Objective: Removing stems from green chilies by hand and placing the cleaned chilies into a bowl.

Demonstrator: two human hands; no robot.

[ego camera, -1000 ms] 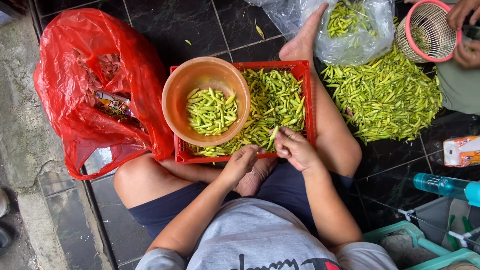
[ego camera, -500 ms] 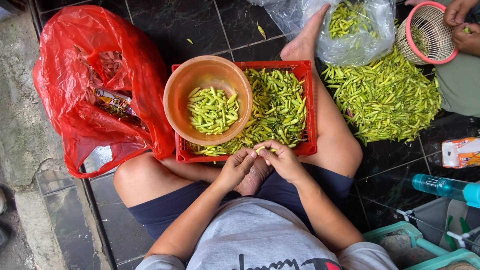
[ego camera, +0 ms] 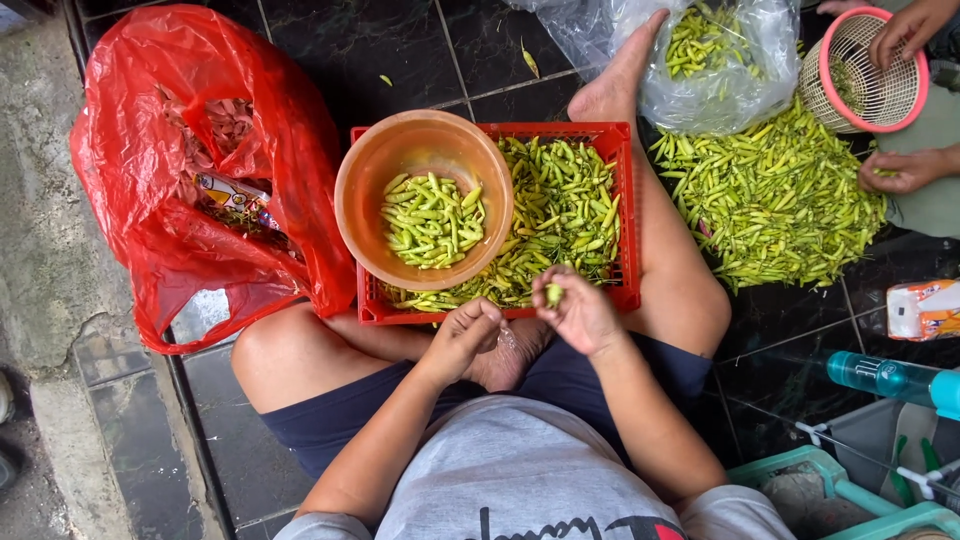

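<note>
Since the earlier frame, both hands have drawn slightly apart at the near edge of the red crate (ego camera: pixel 628 205); the right hand, which a second ago reached into the chillies, now sits just clear of the rim.

Largest item: red plastic bag (ego camera: pixel 200 180), open on the dark tiled floor (ego camera: pixel 390 40), to the left of the crate and touching its corner. Contents pinkish, not identifiable.

Loose heap of green chillies (ego camera: pixel 770 200) on the floor to the right of the crate, beside the person's outstretched leg (ego camera: pixel 680 280). Clear plastic bag (ego camera: pixel 720 60) above it holds more chillies.

Red crate rests between the person's legs, filled with green chillies (ego camera: pixel 560 215). Orange bowl (ego camera: pixel 425 160) sits on the crate's left half, tilted slightly, partly filled with chillies.

Pink-rimmed basket (ego camera: pixel 870 60) at upper right, touched by another person's hand (ego camera: pixel 905 25); that person's second hand (ego camera: pixel 900 170) rests at the edge of the heap.

Blue bottle (ego camera: pixel 885 378) and a small packet (ego camera: pixel 925 310) lie at right.

Right hand (ego camera: pixel 585 315): grasping a single green chilli (ego camera: pixel 553 293) between thumb and fingertips, just over the crate's near rim.

Left hand (ego camera: pixel 462 338): fingers curled and pinched together; whether anything is held between them cannot be told.
</note>
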